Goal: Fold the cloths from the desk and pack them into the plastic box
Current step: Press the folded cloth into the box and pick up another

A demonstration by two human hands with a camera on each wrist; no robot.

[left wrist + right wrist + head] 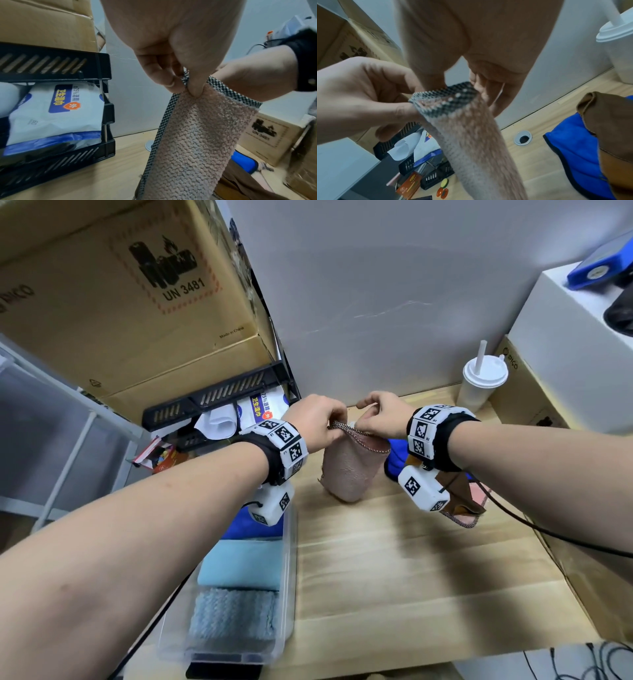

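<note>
A pink cloth [349,463] with a black-and-white checked hem hangs over the wooden desk [394,559], its lower end touching the top. My left hand [320,422] pinches the hem's left corner between thumb and forefinger; the pink cloth [197,135] fills the left wrist view. My right hand [380,414] pinches the hem's right part, and the pink cloth [471,128] hangs from it in the right wrist view. A clear plastic box [289,559] at the desk's left holds folded light blue, grey-blue and blue cloths. A blue cloth [573,146] and a brown cloth [612,128] lie at the right.
Black stacked trays [212,402] with a wipes pack [56,115] stand at the back left under a large cardboard box [120,285]. A white lidded cup [479,385] with a straw stands at the back right beside another carton. A cable grommet [523,138] sits near the wall.
</note>
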